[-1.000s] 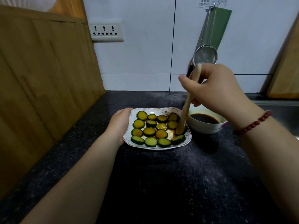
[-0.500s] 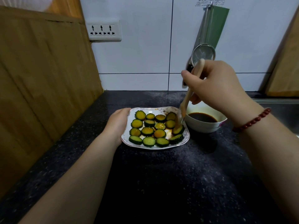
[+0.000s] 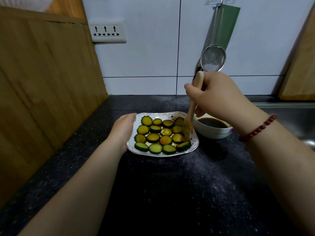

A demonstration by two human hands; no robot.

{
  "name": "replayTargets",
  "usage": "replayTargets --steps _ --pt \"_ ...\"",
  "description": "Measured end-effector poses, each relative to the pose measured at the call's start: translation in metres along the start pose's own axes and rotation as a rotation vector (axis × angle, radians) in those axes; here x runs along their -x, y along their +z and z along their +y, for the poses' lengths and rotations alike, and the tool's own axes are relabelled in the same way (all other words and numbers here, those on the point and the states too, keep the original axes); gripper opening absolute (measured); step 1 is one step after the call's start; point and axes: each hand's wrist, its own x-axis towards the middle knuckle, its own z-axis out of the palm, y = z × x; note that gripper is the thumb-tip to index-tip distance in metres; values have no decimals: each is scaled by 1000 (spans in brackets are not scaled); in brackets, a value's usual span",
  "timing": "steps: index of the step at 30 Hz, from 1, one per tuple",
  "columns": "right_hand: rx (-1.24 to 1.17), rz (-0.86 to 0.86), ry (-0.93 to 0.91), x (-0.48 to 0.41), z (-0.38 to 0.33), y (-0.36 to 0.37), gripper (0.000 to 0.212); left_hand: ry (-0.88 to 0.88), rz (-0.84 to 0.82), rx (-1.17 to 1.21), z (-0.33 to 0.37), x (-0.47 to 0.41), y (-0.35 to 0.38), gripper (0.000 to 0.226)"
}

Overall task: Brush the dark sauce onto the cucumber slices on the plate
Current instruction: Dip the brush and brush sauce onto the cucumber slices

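A white square plate (image 3: 194, 144) sits on the dark counter with several cucumber slices (image 3: 154, 137) in rows; most are glazed brown, the front row looks greener. My left hand (image 3: 123, 129) grips the plate's left edge. My right hand (image 3: 219, 96) is shut on a wooden-handled brush (image 3: 193, 106), whose sauce-stained bristles (image 3: 186, 131) rest on the slices at the plate's right side. A white bowl (image 3: 213, 133) of dark sauce (image 3: 212, 123) stands just right of the plate, partly behind my right hand.
A wooden board (image 3: 42, 92) leans along the left wall. A mesh strainer (image 3: 213, 58) hangs on the tiled wall behind my right hand, and a socket (image 3: 108, 31) is higher left. A steel sink edge (image 3: 289, 106) lies at the far right; another wooden board (image 3: 301, 65) leans there.
The brush lifted off the right-hand slices, moved back toward the plate's far right corner, then came down again onto the right column. My left hand kept hold of the plate.
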Motion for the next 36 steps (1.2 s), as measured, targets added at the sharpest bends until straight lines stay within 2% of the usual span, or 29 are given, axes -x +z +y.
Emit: replayTargets --steps 5,8,14,18,21,25,29,32,36 --pt "15 58 -53 0 -3 -5 33 -1 8 -3 -1 -2 -1 17" --pt "-68 116 -74 0 -6 -7 36 4 3 0 -2 -4 -1 17" --pt "-34 4 9 0 -3 0 38 -10 6 24 -1 -5 1 16" --pt "18 98 27 -4 1 -7 36 -10 4 36 -2 -5 2 16" --pt "-113 151 38 -4 0 -7 36 -12 5 30 -2 -6 3 17" --pt "-419 4 121 -1 -5 6 36 -6 8 10 -3 -8 2 19" --pt "-364 -95 170 -3 0 14 36 -13 5 27 -3 -8 1 18" --pt "-330 -90 231 -6 6 7 36 -8 9 35 -3 -9 2 23" --pt "-249 -79 245 -8 10 -3 32 -1 27 28 -3 -8 2 16"
